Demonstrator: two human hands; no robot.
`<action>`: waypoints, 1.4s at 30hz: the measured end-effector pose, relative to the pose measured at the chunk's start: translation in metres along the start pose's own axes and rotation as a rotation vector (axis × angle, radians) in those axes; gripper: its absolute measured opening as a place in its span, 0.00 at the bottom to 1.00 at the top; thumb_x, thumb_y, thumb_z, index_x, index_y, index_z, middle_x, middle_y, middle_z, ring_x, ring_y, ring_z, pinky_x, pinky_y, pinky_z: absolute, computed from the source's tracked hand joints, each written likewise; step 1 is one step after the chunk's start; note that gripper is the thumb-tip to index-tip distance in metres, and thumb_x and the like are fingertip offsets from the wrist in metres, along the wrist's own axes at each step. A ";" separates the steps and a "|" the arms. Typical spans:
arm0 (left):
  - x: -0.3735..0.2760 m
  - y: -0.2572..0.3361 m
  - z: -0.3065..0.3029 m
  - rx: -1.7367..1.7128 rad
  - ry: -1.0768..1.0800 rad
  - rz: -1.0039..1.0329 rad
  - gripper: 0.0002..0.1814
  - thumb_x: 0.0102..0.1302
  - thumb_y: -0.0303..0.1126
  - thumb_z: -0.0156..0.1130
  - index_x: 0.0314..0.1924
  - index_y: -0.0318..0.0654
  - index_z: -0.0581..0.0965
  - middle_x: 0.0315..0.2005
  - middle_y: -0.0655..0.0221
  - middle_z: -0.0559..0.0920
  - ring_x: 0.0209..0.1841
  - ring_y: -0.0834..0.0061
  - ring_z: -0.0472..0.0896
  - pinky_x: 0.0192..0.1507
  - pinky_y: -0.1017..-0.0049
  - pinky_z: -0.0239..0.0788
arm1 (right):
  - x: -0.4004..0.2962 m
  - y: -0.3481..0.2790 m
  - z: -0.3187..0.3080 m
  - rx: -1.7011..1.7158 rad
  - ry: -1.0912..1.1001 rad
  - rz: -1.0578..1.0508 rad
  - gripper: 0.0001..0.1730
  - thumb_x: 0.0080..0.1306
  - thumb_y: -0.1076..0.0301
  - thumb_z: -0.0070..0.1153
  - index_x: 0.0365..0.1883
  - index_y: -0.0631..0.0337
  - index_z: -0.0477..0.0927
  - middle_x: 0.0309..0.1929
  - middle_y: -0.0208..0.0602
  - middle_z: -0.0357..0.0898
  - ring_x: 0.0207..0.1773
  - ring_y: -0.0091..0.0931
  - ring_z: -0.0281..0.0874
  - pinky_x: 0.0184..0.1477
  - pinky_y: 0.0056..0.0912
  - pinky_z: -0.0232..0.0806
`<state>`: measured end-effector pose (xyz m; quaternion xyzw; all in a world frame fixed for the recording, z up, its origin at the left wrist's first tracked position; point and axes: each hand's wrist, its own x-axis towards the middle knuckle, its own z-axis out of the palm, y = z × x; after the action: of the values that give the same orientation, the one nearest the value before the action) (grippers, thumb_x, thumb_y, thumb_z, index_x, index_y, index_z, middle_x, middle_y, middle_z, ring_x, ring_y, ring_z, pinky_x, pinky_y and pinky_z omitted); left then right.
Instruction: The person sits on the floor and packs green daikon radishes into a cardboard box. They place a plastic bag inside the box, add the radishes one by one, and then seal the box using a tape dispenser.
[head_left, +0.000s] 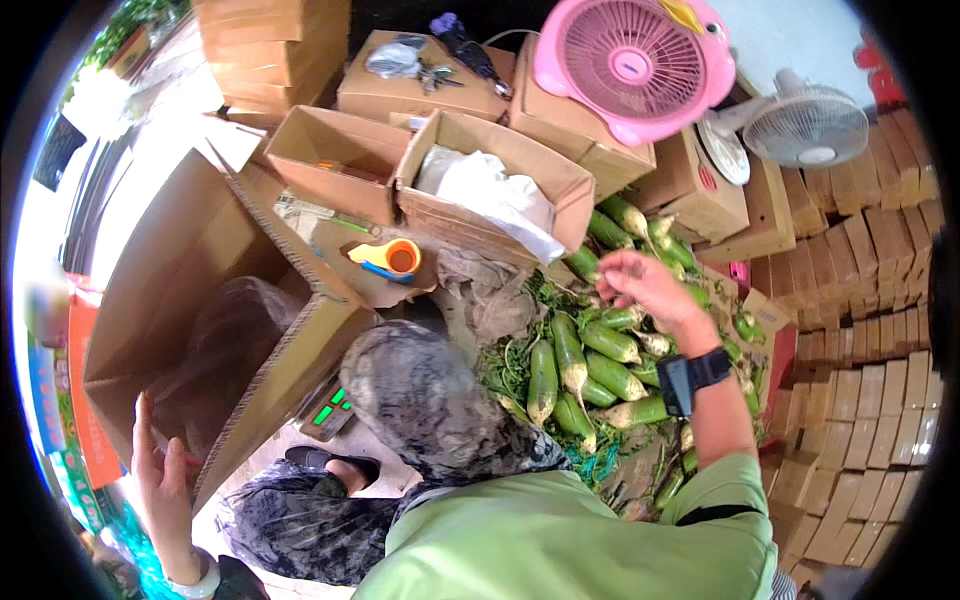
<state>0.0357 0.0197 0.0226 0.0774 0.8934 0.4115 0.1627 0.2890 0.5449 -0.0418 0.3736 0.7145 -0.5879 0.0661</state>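
Note:
My left hand (161, 472) lies at the near edge of a large open cardboard box (142, 300), fingers stretched and thumb apart. Whether it grips the edge is unclear. A clear plastic liner (240, 330) shows inside the box. My right hand (645, 292), fingers curled and slightly blurred, hovers over a heap of green radishes (611, 341). Its fingertips are close to the pale end of one radish (581, 264) beside a smaller box, and I cannot tell whether they hold it. A black device is strapped to my right wrist. Leafy greens (502, 367) lie among the radishes.
A digital scale (326, 412) with a lit green display stands partly under the large box. Ahead are an orange tape dispenser (401, 257), a box holding white plastic (487, 184), another open carton (337, 142) and a pink fan (630, 67). Stacked cartons (855, 420) line the right side.

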 end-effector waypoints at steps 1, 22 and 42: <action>0.000 -0.007 -0.006 -0.006 -0.008 -0.003 0.32 0.65 0.20 0.47 0.70 0.41 0.57 0.65 0.64 0.65 0.26 0.89 0.67 0.28 0.87 0.64 | 0.000 0.051 -0.008 -0.015 0.109 0.132 0.18 0.67 0.62 0.52 0.50 0.62 0.73 0.38 0.31 0.79 0.36 0.21 0.75 0.37 0.23 0.69; -0.007 0.014 0.012 -0.030 0.118 -0.068 0.28 0.70 0.27 0.48 0.69 0.34 0.58 0.67 0.57 0.60 0.67 0.70 0.61 0.65 0.75 0.51 | -0.045 0.278 0.094 -0.439 0.132 0.301 0.15 0.60 0.54 0.57 0.32 0.56 0.84 0.31 0.45 0.82 0.34 0.39 0.79 0.40 0.39 0.71; -0.006 0.007 0.008 0.144 0.140 0.011 0.29 0.68 0.29 0.50 0.67 0.30 0.59 0.66 0.60 0.62 0.65 0.73 0.63 0.63 0.77 0.51 | 0.100 0.205 0.188 -0.800 0.237 -0.167 0.23 0.53 0.71 0.56 0.50 0.51 0.74 0.52 0.34 0.70 0.60 0.33 0.62 0.56 0.46 0.58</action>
<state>0.0444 0.0285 0.0240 0.0649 0.9295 0.3513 0.0914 0.2782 0.4294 -0.3143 0.3244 0.9167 -0.2208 0.0752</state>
